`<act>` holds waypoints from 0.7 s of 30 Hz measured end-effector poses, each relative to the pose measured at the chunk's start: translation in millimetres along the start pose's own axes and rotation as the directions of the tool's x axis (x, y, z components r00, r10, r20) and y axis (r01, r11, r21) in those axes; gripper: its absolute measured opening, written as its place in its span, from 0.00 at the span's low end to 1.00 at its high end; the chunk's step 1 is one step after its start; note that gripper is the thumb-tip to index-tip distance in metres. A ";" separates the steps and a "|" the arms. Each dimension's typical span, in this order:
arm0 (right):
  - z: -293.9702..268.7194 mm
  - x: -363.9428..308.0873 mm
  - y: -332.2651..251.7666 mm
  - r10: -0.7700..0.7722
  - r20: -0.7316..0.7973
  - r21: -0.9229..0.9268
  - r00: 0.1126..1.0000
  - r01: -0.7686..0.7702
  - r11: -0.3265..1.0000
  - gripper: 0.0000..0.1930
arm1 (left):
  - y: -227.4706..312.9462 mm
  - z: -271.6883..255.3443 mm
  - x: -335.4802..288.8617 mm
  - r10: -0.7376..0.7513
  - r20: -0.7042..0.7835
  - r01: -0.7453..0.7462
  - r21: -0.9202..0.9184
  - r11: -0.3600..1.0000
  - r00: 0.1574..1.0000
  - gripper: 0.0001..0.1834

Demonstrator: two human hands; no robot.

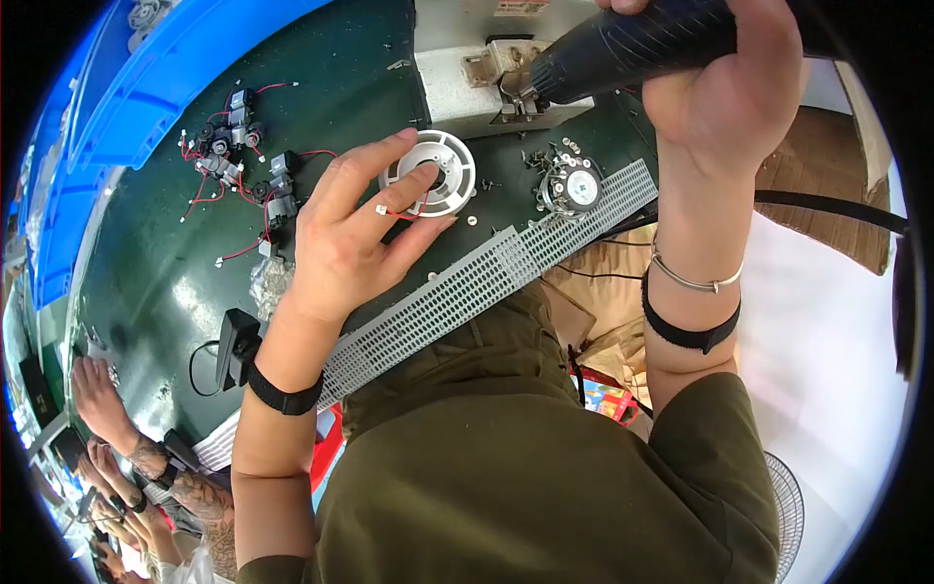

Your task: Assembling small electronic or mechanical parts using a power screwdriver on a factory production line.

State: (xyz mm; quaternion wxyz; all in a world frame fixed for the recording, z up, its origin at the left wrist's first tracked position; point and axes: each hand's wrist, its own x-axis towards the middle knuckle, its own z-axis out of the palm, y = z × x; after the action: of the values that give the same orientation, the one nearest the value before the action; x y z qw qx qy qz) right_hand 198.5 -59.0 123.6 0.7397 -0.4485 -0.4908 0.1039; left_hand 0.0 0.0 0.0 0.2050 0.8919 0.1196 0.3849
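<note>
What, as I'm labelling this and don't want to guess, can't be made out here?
All in the head view:
White ring: part of its left side is covered by the left hand.
Black tool: its rear end is hidden by the right hand, whose fingers are partly cut off by the top edge.
Small metal pieces: too small and crowded to count.
Co-workers' hands: too small to tell what they hold.

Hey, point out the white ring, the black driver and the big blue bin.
White ring (439,153), head view: its hub.
Black driver (632,53), head view: its barrel.
Big blue bin (185,86), head view: its wall.
</note>
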 end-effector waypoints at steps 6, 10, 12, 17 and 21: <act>3.0 -0.2 4.8 0.014 -0.048 0.005 0.999 -0.014 1.000 0.21 | -2.5 1.8 0.0 0.000 -0.009 0.000 -0.002 1.000 1.000 0.22; 2.3 -1.2 0.9 -0.001 -0.045 -0.001 0.999 0.001 1.000 0.21 | 0.7 1.0 0.4 0.010 -0.015 -0.010 -0.008 1.000 1.000 0.22; 2.0 -1.6 0.5 0.000 -0.044 -0.001 0.999 0.000 1.000 0.21 | 0.4 1.6 0.8 0.015 -0.015 -0.015 -0.010 1.000 1.000 0.22; 1.2 3.1 6.5 -0.024 -0.112 -0.113 0.993 0.011 0.993 0.19 | 0.7 2.7 1.5 0.023 -0.023 -0.023 -0.004 1.000 0.999 0.22; 4.7 -4.2 -0.5 0.005 -0.027 0.018 1.000 -0.004 1.000 0.18 | 1.5 3.3 -2.9 -0.010 -0.032 0.010 0.016 1.000 0.999 0.21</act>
State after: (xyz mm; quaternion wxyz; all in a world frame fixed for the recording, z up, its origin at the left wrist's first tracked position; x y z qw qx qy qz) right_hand 192.4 -59.2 121.8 0.7502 -0.4442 -0.4787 0.1038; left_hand 0.6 -3.3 -3.2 0.1976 0.8867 0.1306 0.3971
